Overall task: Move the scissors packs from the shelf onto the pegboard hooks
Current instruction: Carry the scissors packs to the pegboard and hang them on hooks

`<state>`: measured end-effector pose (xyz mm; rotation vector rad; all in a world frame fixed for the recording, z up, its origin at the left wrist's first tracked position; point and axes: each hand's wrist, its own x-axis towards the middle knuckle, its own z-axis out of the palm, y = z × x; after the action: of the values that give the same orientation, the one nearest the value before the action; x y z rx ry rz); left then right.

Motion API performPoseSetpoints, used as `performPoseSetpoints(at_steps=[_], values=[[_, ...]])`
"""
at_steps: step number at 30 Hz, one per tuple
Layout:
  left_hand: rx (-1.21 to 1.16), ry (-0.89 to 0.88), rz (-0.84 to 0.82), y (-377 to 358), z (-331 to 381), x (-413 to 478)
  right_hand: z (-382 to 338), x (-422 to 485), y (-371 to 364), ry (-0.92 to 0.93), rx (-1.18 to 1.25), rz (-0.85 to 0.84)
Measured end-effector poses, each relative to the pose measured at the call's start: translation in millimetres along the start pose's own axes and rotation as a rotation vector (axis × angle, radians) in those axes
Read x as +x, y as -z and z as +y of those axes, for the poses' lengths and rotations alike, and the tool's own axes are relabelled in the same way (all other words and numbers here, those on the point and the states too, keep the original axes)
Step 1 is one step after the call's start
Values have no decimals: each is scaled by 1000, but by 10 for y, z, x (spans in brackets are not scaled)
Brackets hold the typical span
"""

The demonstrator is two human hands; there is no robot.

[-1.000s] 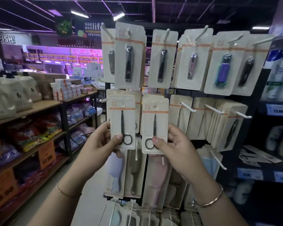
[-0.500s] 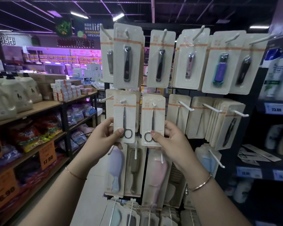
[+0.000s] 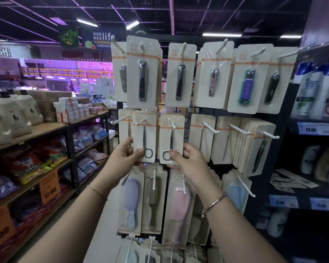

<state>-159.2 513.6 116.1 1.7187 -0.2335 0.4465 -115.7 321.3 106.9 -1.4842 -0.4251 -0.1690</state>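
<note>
Two cream scissors packs hang in the middle row of the pegboard. My left hand [image 3: 124,155] pinches the lower edge of the left scissors pack [image 3: 145,130], which sits on a white hook [image 3: 141,122]. My right hand [image 3: 186,158] grips the bottom of the right scissors pack [image 3: 171,138], threaded on its own white hook [image 3: 173,125]. On the dark shelf at the right lie more flat packs [image 3: 291,180], one showing scissors.
Nail clipper packs [image 3: 180,74] fill the top row. Combs and brushes [image 3: 154,200] hang below my hands, with white hooks sticking out toward me. Shampoo bottles [image 3: 315,90] stand on the right shelf, detergent jugs [image 3: 13,118] on the left shelving.
Both hands rose and pushed the two scissors packs back along their hooks toward the board. The packs now hang on the hooks instead of being held in front of them.
</note>
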Motion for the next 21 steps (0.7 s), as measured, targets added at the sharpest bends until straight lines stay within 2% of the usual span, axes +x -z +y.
performPoseSetpoints(at_steps=[16, 21], values=[[80, -1, 9, 47, 51, -19, -90, -30, -15, 28, -141, 35], [176, 12, 77, 77, 33, -76, -107, -68, 74, -2, -188, 27]])
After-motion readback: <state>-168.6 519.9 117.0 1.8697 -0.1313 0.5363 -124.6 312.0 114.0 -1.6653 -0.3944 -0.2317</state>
